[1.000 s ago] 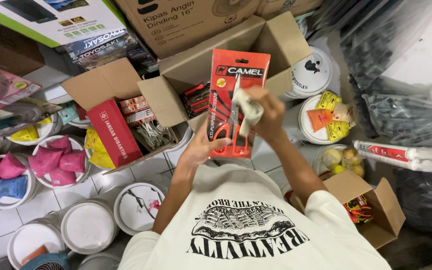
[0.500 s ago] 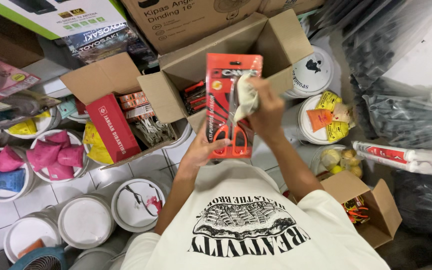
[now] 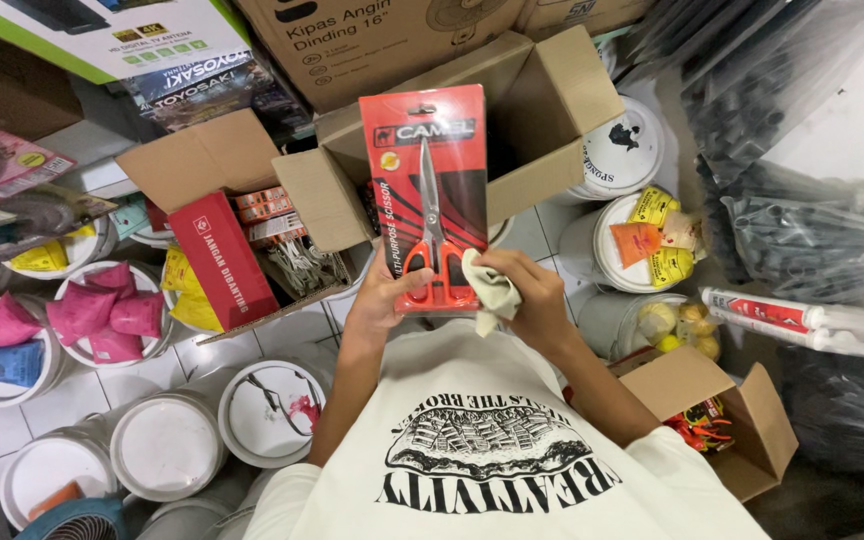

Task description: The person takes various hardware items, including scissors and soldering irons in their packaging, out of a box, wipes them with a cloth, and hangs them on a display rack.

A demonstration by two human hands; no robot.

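A red carded pack of scissors (image 3: 432, 180) with orange handles stands upright in front of me. My left hand (image 3: 384, 298) grips its lower left corner. My right hand (image 3: 527, 295) holds a pale crumpled cloth (image 3: 490, 288) against the pack's lower right corner, beside the scissor handles. Behind the pack sits an open cardboard box (image 3: 542, 120). My cream printed shirt fills the bottom of the view.
A second open box (image 3: 222, 160) at left holds a red carton (image 3: 222, 262) and small packs. White tubs (image 3: 167, 445) with lids and pink bags (image 3: 102, 315) stand at lower left. Tubs of yellow packets (image 3: 652, 235), sealant tubes (image 3: 782, 312) and a small open box (image 3: 742, 420) lie at right.
My right hand and the cloth have slid down the pack from near its top to its lower right corner. The pack now faces me more fully.
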